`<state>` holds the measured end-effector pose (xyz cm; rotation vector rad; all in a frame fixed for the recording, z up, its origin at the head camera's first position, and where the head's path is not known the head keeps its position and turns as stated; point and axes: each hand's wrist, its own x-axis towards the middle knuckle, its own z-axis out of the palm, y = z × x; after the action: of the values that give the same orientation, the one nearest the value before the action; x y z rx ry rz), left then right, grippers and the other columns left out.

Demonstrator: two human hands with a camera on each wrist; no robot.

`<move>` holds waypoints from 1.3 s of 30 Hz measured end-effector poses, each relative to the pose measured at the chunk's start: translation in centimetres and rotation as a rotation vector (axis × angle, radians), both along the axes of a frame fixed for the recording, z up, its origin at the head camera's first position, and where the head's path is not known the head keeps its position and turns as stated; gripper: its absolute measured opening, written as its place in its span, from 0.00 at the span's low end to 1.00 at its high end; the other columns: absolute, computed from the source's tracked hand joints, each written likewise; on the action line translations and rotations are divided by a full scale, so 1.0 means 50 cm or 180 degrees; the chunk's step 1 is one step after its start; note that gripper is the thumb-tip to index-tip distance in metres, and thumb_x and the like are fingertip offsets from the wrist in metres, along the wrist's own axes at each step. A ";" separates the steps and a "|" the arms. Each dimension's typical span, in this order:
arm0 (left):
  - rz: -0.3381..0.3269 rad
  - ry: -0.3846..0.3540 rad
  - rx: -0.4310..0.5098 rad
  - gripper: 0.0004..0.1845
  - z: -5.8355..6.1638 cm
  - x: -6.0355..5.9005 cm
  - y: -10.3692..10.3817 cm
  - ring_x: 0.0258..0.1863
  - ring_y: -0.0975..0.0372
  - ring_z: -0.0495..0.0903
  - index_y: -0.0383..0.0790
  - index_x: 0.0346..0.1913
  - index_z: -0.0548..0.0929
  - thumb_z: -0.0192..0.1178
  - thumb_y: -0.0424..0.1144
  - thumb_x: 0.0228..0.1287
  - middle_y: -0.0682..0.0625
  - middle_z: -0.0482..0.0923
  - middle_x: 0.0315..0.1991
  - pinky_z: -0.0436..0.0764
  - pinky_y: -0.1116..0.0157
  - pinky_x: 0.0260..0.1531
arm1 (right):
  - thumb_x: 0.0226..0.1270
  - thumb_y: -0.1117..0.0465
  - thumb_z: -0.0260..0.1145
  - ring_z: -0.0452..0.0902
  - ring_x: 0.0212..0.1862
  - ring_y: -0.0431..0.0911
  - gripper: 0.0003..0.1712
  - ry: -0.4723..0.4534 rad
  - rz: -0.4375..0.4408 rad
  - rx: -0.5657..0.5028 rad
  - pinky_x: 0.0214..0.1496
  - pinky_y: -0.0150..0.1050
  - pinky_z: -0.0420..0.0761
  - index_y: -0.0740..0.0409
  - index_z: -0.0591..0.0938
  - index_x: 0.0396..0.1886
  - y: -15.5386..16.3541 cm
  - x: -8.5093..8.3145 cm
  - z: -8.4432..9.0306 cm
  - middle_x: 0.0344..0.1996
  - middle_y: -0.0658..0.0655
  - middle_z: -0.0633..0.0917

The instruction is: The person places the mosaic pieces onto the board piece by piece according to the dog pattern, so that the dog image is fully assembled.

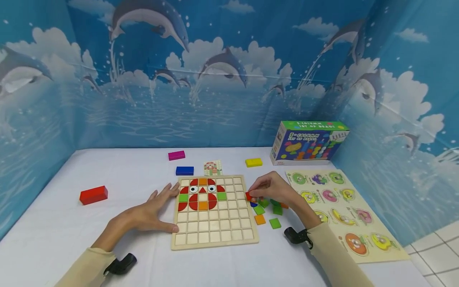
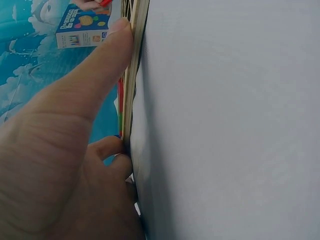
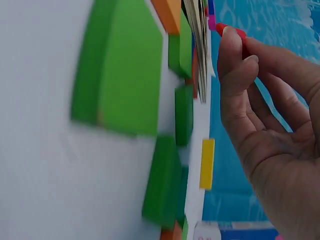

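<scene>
A wooden grid board (image 1: 214, 226) lies on the white table, its upper left cells filled with red, green and orange tiles and two eye tiles (image 1: 212, 189) that make a face pattern. My left hand (image 1: 152, 212) rests at the board's left side, fingers spread; its thumb (image 2: 107, 55) touches the edge in the left wrist view. Right of the board, my right hand (image 1: 274, 186) pinches a small red tile (image 3: 235, 32) between thumb and fingertips, above the table. Loose green tiles (image 1: 275, 223) and an orange tile (image 1: 259, 219) lie below and beside that hand, which partly hides others.
A patterned card (image 1: 213, 168) lies behind the board. Around it are blue (image 1: 184, 171), magenta (image 1: 176, 155), yellow (image 1: 254, 162) and red (image 1: 93, 195) blocks. At the right stand a bead-set box (image 1: 310, 143) and a fruit puzzle board (image 1: 344, 203). A dolphin curtain (image 1: 215, 99) borders the table.
</scene>
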<state>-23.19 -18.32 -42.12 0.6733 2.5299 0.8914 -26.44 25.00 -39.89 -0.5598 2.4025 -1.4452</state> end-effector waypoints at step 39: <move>0.0052 -0.0031 -0.0029 0.71 0.001 0.000 -0.004 0.87 0.40 0.32 0.46 0.89 0.45 0.83 0.59 0.54 0.37 0.37 0.89 0.31 0.32 0.81 | 0.66 0.68 0.80 0.84 0.28 0.44 0.03 0.0658 0.0422 0.0455 0.30 0.30 0.83 0.59 0.94 0.32 -0.180 0.015 -0.003 0.28 0.50 0.92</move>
<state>-23.17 -18.52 -42.06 0.6446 2.5328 0.8860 -25.71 16.01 -40.02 -0.8520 2.5442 -1.2023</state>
